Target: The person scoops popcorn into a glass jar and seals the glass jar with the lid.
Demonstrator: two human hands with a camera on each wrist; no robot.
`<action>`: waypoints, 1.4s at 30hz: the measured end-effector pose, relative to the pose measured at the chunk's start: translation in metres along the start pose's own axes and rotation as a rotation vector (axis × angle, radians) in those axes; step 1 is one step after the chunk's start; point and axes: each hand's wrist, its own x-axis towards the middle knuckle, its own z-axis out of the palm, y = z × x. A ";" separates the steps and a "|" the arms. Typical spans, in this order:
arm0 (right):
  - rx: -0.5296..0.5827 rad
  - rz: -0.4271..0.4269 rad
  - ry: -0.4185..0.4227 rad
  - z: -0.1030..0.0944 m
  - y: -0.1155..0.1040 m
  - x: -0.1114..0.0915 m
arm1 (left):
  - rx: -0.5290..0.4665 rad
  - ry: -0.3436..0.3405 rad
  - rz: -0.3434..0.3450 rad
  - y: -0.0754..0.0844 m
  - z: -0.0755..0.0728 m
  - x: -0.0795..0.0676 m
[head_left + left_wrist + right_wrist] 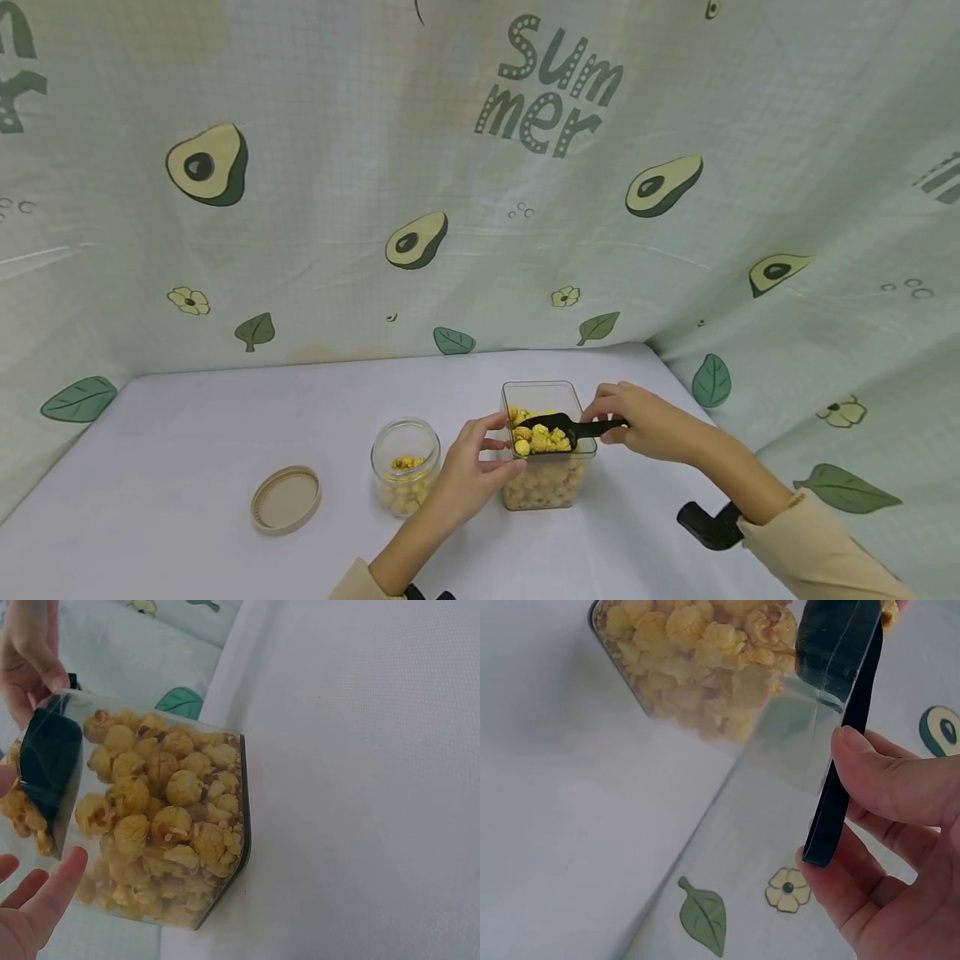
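Note:
My right hand [660, 421] pinches the handle of a black scoop [832, 814] between thumb and fingers. The scoop's bowl carries several pieces of yellow popcorn [542, 439] and lies level across the mouth of a clear square container [169, 802]. More popcorn fills much of that container, which stands on the table. At its left side is my left hand [471, 467], fingers spread and loosely bent, fingertips right at the rim and wall. In the left wrist view, the scoop's dark bowl shows through the clear plastic.
Left of my left hand stands a round clear jar [406, 492], open on top, with some popcorn inside. A beige round lid [286, 500] lies farther left on the white table [187, 442]. A curtain [315, 250] printed with avocados and leaves hangs behind and at the right.

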 end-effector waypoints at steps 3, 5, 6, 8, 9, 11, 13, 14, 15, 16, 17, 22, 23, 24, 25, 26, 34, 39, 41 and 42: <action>0.017 -0.013 -0.006 0.000 0.001 0.000 | 0.006 0.001 -0.001 0.000 0.000 0.000; 0.040 -0.008 -0.010 0.000 0.003 0.000 | 0.008 0.000 -0.003 0.000 -0.001 0.000; 0.052 -0.002 -0.013 0.001 0.004 0.000 | 0.011 0.000 -0.007 0.000 -0.001 0.000; 0.081 0.006 -0.019 0.001 0.005 -0.002 | 0.014 -0.003 -0.012 0.000 -0.001 0.000; 0.095 0.013 -0.021 0.001 0.006 -0.002 | 0.017 -0.004 -0.014 0.001 -0.001 0.000; 0.125 0.023 -0.022 0.002 0.008 -0.003 | 0.016 -0.005 -0.016 0.001 -0.001 0.000; 0.154 0.033 -0.016 0.003 0.009 -0.005 | 0.016 -0.004 -0.017 0.002 -0.001 -0.001; 0.172 0.040 -0.013 0.003 0.009 -0.005 | 0.015 -0.003 -0.016 0.002 -0.001 -0.001; 0.193 0.049 -0.010 0.004 0.009 -0.006 | 0.015 -0.002 -0.015 0.003 -0.001 -0.001; 0.213 0.056 -0.005 0.004 0.010 -0.007 | 0.016 -0.001 -0.014 0.003 -0.001 -0.001; 0.233 0.059 0.000 0.004 0.010 -0.008 | 0.016 0.001 -0.013 0.003 0.000 -0.001; 0.285 0.057 0.038 0.006 0.009 -0.012 | 0.024 0.004 -0.011 0.002 0.000 0.000; 0.287 0.052 0.049 0.007 0.009 -0.013 | 0.024 0.004 -0.010 0.002 0.000 0.000; 0.287 0.051 0.060 0.008 0.010 -0.013 | 0.027 0.004 -0.009 0.002 0.000 -0.001; 0.287 0.048 0.072 0.009 0.010 -0.014 | 0.030 0.003 -0.009 0.002 0.000 -0.001; 0.284 0.045 0.086 0.011 0.011 -0.015 | 0.033 0.004 -0.009 0.002 0.000 -0.001; 0.283 0.048 0.265 0.029 0.019 -0.026 | 0.042 0.003 -0.018 0.003 0.000 -0.001; 0.314 0.042 0.344 0.041 0.020 -0.030 | 0.049 0.003 -0.020 0.004 0.001 -0.001; 0.311 0.045 0.352 0.043 0.020 -0.030 | 0.056 0.005 -0.018 0.004 0.001 -0.001; 0.308 0.049 0.356 0.043 0.020 -0.030 | 0.058 0.005 -0.018 0.003 0.001 -0.001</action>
